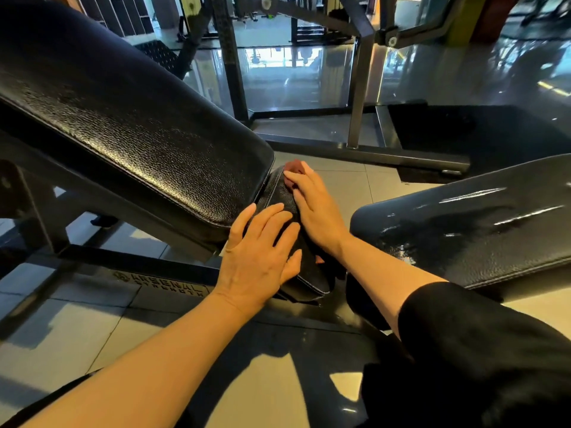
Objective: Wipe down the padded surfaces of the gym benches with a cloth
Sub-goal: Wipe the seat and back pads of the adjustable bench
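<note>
A small black padded seat [309,273] sits below the lower end of a large inclined black back pad [129,118]. My left hand [259,251] lies flat on the seat's left side, fingers straight and spread. My right hand [315,208] presses a reddish-brown cloth [295,169] onto the seat's far right edge; most of the cloth is hidden under my palm, with a bit showing near my wrist. A second black bench pad [463,230] lies to the right, glossy with wet streaks.
The bench's black steel frame [92,230] runs along the floor at left. A grey upright post [358,88] and base bar [386,156] stand beyond the seat. Tiled floor [340,186] lies between the benches. Glass panels and other gym machines are in the background.
</note>
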The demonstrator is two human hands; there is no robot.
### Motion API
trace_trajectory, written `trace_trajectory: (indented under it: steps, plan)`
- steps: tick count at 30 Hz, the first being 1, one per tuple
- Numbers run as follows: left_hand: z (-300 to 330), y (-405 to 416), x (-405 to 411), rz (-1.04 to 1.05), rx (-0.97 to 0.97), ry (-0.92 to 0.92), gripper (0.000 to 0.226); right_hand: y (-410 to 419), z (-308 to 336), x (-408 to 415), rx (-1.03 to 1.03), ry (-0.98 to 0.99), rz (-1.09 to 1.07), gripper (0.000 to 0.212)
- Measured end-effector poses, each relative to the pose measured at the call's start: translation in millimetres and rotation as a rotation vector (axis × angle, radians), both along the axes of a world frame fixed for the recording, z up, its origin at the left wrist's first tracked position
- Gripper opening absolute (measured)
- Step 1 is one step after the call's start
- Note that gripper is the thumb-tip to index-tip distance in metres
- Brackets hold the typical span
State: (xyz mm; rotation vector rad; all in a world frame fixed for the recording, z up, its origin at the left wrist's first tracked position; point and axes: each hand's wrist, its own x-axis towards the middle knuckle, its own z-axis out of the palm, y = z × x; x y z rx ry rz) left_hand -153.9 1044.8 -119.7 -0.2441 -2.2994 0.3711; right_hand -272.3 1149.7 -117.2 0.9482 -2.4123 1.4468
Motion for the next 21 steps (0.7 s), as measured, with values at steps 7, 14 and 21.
trace_trajectory:
  steps: [7, 14, 21]
  plan:
    - [3.1, -5.2, 15.1, -0.041, -0.01, -0.057, 0.05, 10.5, -15.5, 16.5, -0.001, -0.186, -0.299, 0.031]
    - [14.4, -13.1, 37.3, -0.092, 0.067, -0.04, 0.05, 25.4, -12.0, 50.4, -0.013, -0.104, -0.115, 0.036]
    - [16.5, -22.9, 56.9, -0.06, 0.09, -0.096, 0.051, 10.9, 5.0, 87.6, -0.001, -0.023, 0.031, 0.039]
